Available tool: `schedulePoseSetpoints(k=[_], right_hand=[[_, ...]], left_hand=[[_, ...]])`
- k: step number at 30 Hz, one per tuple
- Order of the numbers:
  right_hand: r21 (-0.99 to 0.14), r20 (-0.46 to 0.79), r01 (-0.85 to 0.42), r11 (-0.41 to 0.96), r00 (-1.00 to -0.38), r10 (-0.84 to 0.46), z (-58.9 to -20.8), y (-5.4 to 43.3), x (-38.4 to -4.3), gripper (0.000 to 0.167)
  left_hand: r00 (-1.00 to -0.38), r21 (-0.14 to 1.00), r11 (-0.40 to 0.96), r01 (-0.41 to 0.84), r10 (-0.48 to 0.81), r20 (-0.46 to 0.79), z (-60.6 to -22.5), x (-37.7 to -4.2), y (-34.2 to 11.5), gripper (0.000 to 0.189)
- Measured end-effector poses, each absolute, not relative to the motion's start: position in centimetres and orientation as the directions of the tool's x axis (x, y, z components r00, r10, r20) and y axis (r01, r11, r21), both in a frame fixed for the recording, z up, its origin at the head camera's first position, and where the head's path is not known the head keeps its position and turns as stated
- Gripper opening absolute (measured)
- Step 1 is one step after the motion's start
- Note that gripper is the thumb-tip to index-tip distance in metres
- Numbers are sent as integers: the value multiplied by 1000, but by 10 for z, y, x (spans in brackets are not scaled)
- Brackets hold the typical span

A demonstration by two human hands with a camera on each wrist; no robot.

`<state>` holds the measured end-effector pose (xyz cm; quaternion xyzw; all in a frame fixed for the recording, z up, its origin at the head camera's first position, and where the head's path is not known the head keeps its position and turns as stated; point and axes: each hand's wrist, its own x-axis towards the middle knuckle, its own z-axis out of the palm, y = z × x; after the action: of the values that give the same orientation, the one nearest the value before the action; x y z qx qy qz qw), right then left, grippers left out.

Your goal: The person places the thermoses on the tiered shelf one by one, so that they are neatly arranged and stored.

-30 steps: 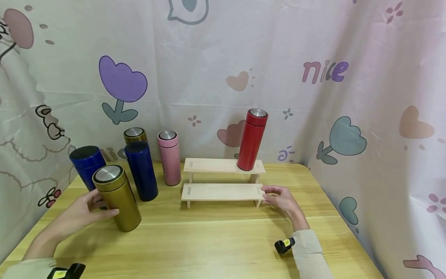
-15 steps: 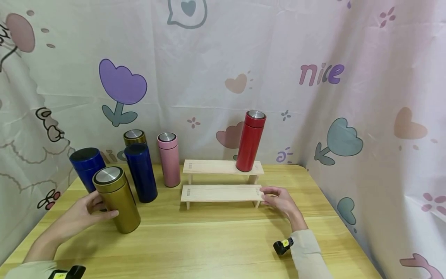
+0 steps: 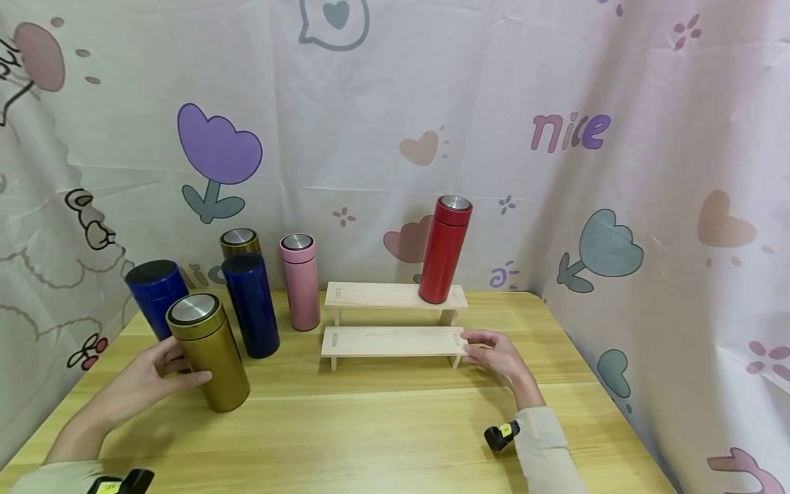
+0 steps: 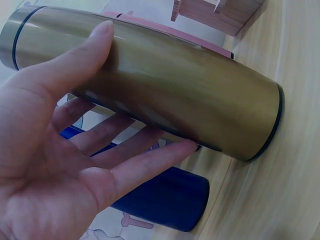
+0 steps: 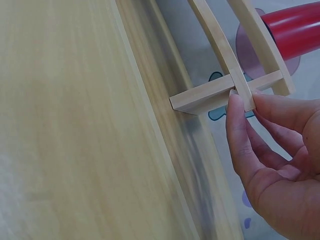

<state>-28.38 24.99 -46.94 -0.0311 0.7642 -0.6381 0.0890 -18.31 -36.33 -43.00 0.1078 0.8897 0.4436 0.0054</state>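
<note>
Left hand [image 3: 143,377]: thumb and fingers clamped around front gold flask [image 3: 212,360], left on the tabletop [image 3: 345,439], spread likely for its girth. Right hand [image 3: 498,355]: pinching lower shelf [image 3: 389,342] by its end, probably steadying it; red flask [image 3: 443,257] on upper shelf [image 3: 376,296].

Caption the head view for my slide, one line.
Left hand holds a gold bottle while the right hand pinches the lower step of a wooden stand topped by a red bottle.
</note>
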Motion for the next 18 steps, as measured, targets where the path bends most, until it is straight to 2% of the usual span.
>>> schedulePoseSetpoints(k=[18], right_hand=[[-982, -103, 80, 170, -986, -128, -469, 248, -283, 40]], left_hand=[[-976, 799, 573, 184, 205, 78, -433, -183, -364, 68]])
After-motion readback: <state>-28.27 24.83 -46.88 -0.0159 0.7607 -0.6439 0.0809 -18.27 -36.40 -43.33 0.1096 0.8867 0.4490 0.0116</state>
